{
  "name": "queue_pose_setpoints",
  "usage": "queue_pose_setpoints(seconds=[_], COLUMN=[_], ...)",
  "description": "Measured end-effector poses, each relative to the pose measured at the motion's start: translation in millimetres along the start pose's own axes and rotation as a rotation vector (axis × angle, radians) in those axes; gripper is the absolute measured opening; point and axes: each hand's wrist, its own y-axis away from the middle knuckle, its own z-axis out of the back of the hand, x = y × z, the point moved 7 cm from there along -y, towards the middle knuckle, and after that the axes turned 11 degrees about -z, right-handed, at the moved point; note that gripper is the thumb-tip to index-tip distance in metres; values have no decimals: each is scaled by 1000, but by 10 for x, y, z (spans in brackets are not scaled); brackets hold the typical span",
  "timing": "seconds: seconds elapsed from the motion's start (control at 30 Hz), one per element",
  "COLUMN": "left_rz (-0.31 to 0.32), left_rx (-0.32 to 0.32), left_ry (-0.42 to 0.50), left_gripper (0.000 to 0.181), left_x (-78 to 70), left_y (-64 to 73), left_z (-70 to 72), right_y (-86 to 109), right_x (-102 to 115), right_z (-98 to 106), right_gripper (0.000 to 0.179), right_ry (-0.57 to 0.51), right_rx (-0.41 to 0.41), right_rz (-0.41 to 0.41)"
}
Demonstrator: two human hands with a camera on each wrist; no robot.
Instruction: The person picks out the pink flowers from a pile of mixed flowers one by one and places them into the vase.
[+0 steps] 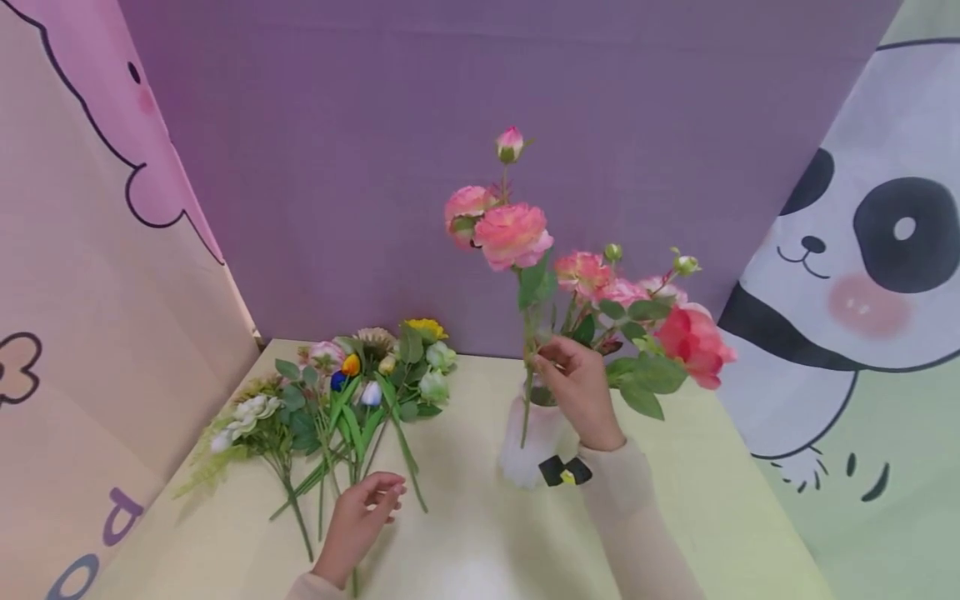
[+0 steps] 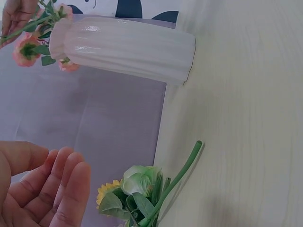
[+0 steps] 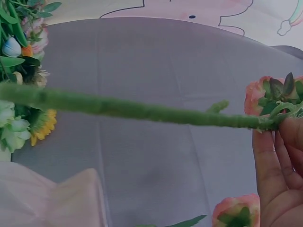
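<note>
My right hand (image 1: pixel 581 387) pinches the green stem (image 3: pixel 142 109) of a pink artificial flower spray (image 1: pixel 513 233) that has two full blooms and a bud on top. The stem's bare lower end hangs beside the mouth of the white vase (image 1: pixel 521 450), apart from it in the right wrist view. Several pink blooms and a coral-red flower (image 1: pixel 693 343) stand in the vase, leaning right. My left hand (image 1: pixel 363 521) is over the table with loosely bent fingers and nothing in them, close to the stems of the loose flowers.
On the left of the pale table (image 1: pixel 465 533) lies a pile of artificial flowers: white blossoms (image 1: pixel 255 412), a white-blue tulip (image 1: pixel 371 393), a yellow sunflower (image 1: pixel 425 329) and pale green roses (image 1: pixel 435 386). A purple backdrop (image 1: pixel 337 167) stands behind, with printed cartoon panels at both sides.
</note>
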Motion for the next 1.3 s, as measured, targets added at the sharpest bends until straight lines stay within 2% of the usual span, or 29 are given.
queue_pose_setpoints(seconds=[0.33, 0.57, 0.73, 0.93, 1.1, 1.17, 1.3], left_rz=[40, 19, 32, 45, 40, 51, 68], left_rx=[6, 10, 17, 38, 30, 22, 12], left_ry=[-3, -16, -18, -8, 10, 5, -9], left_gripper=[12, 13, 14, 14, 14, 13, 13], left_x=[9, 17, 32, 34, 13, -43, -41], left_y=[-8, -27, -22, 3, 16, 18, 17], left_z=[-20, -7, -13, -45, -51, -45, -40], right_y=[-123, -175, -165, -69, 7, 33, 70], right_x=[268, 331, 283, 160, 25, -4, -63], right_z=[161, 299, 296, 193, 102, 80, 36], right_gripper=[14, 17, 18, 17, 21, 21, 21], right_ry=[15, -13, -1, 86, 126, 142, 173], right_rx=[-93, -176, -202, -249, -263, -268, -263], right_rz=[76, 118, 139, 209, 198, 208, 243])
